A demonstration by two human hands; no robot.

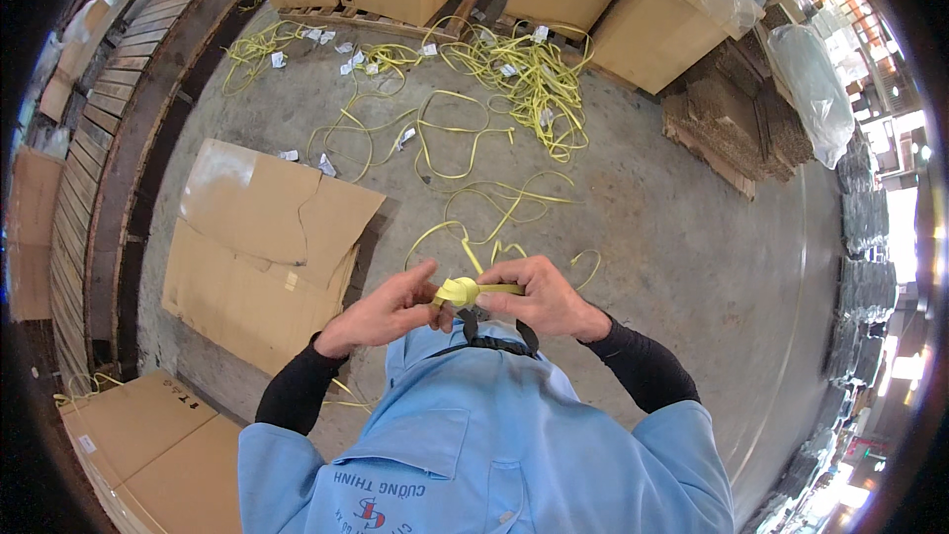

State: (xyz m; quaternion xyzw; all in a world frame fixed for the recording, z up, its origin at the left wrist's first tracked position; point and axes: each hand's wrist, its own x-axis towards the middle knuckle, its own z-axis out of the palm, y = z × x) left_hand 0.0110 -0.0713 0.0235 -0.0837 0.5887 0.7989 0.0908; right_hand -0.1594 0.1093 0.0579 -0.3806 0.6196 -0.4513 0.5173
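My strap (458, 291) is flat, thin and bright yellow, wound into a small, lumpy bundle just off the middle of my view, toward six o'clock. I hold the bundle at the fingertips of my left grip (388, 311); from it a straight, flat length runs to three o'clock, pinched in my right grip (544, 301). Beyond the bundle, toward twelve and one o'clock, curls (472, 254) of yellow strap loop slackly; whether they join it I cannot tell.

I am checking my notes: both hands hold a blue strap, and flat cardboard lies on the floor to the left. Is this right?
Not quite: the strap is yellow, not blue, as the head view shows. The left hand and right hand do hold it, and the flat cardboard lies to the left.
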